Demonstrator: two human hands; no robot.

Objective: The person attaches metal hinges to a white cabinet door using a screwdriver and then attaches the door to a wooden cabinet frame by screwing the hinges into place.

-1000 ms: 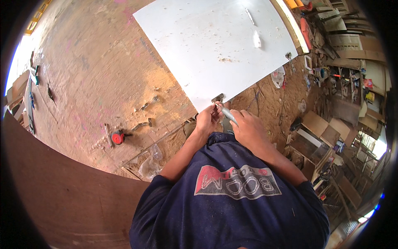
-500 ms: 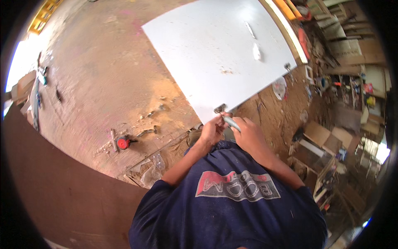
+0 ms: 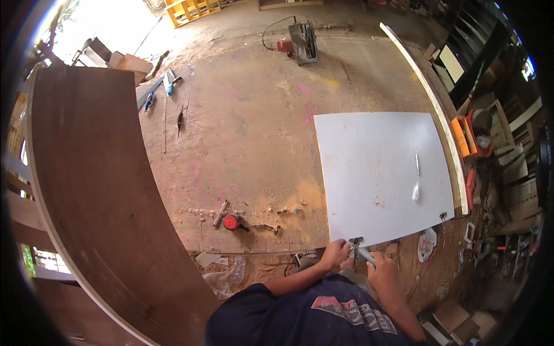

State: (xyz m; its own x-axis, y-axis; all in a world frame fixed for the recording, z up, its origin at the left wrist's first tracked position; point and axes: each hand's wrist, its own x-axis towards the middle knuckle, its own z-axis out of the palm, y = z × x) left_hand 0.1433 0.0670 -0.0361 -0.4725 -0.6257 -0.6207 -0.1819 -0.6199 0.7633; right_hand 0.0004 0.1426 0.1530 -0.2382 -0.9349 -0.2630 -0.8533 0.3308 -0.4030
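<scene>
My right hand (image 3: pixel 383 272) is wrapped round the pale grey-blue handle of a screwdriver (image 3: pixel 365 254), whose tip points at a dark metal hinge (image 3: pixel 356 240). The hinge sits at the near left corner of a white board (image 3: pixel 369 167). Beside it, my left hand (image 3: pixel 336 254) is closed, fingertips pinched close to the screwdriver's tip; what they pinch is too small to make out. Another metal hinge (image 3: pixel 443 216) is at the board's near right corner. A slim white tool (image 3: pixel 417 163) and a white bottle-like object (image 3: pixel 416 192) lie on the board.
The board lies on a dusty wooden worktable (image 3: pixel 248 144). A red and black tape measure (image 3: pixel 232 222) and loose metal pieces (image 3: pixel 268 229) are left of my hands. A corded power tool (image 3: pixel 300 43) stands far back. A large brown panel (image 3: pixel 92 190) rises at left; a long white strip (image 3: pixel 427 98) runs right.
The view has swung, so more of the worktable, the power tool and the brown panel show. Both hands stay at the hinge corner, with the screwdriver still in my right hand.
</scene>
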